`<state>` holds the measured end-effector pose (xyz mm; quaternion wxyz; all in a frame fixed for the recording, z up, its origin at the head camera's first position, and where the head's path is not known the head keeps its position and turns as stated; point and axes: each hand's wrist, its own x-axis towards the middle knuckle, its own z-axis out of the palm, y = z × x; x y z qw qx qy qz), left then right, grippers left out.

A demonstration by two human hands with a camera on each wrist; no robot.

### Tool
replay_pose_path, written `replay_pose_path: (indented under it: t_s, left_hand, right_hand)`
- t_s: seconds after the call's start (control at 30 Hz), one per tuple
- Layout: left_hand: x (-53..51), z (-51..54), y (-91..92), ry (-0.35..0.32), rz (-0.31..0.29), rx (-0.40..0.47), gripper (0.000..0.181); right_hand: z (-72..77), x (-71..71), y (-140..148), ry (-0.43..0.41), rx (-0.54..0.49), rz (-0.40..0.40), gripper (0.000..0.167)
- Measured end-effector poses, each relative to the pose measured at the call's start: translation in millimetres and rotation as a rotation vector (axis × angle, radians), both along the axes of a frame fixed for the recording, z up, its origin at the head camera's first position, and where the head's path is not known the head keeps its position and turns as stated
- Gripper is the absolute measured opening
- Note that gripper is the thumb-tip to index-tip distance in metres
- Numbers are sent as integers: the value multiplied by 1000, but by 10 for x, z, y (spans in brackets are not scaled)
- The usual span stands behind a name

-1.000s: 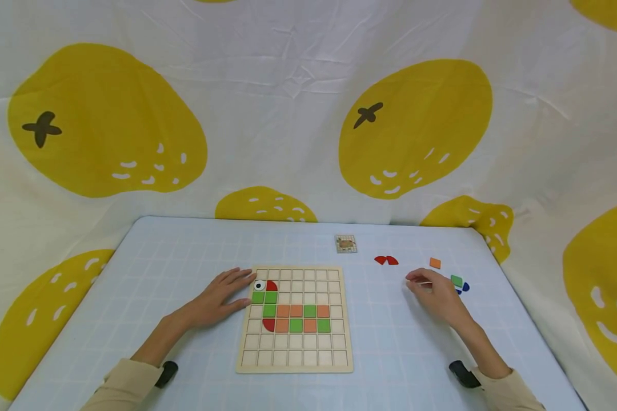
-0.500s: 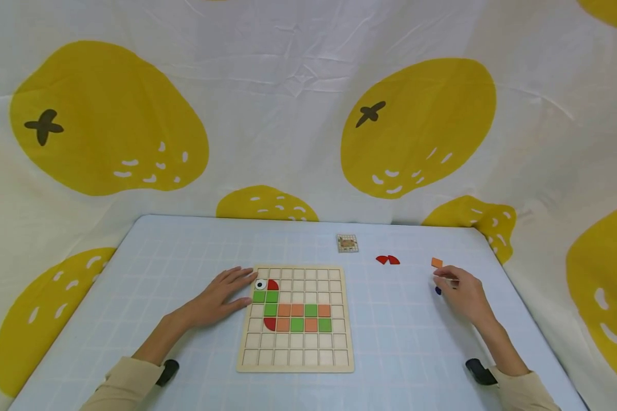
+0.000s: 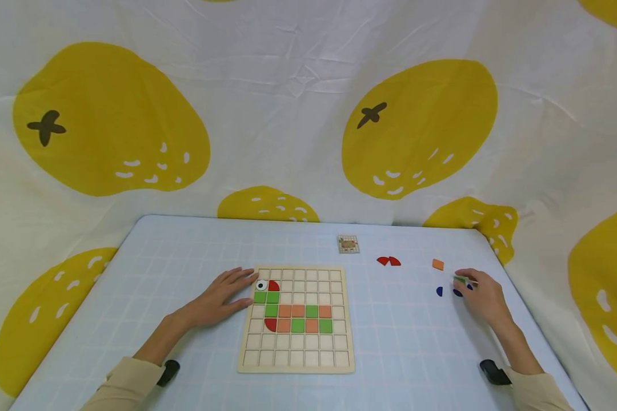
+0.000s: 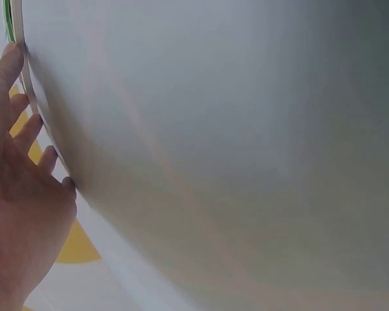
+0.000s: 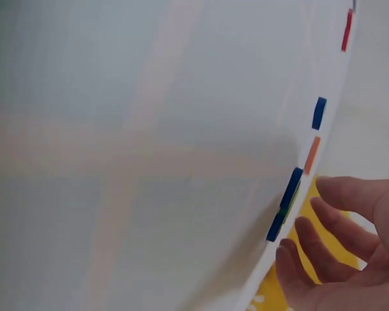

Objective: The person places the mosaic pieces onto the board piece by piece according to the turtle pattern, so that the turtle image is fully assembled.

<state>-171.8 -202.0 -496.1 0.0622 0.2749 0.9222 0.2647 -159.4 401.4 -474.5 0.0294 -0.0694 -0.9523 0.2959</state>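
A pale grid board [image 3: 295,342], flat green, orange and red pieces in its square cells, lies on the checked tabletop [image 3: 185,251]. The left hand [image 3: 221,298] rests, fingers extended, at its edge; the right hand [image 3: 482,294] arches, grip narrow but parted, over a green piece [image 3: 460,279] near rounded blue pieces [image 3: 439,291].

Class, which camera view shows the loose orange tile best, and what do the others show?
The head view: it shows the loose orange tile from above, its top face unobstructed. The right wrist view catches it nearly edge-on, a thin strip; the left wrist view doesn't show it.
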Motion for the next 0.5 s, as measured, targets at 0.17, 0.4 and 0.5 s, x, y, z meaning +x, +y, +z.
replay_pose_path:
  t_s: [0.17, 0.4, 0.5]
  left_hand:
    - [4, 6, 2, 2, -2, 4, 64]
    - [11, 16, 7, 5, -1, 7, 64]
    - [13, 15, 10, 6, -1, 9, 64]
  right_hand:
    - [-51, -13, 115, -13, 49, 2, 37]
    - [-45, -26, 165, -27, 78, 24, 37]
    - [-39, -33, 164, -32, 82, 32, 37]
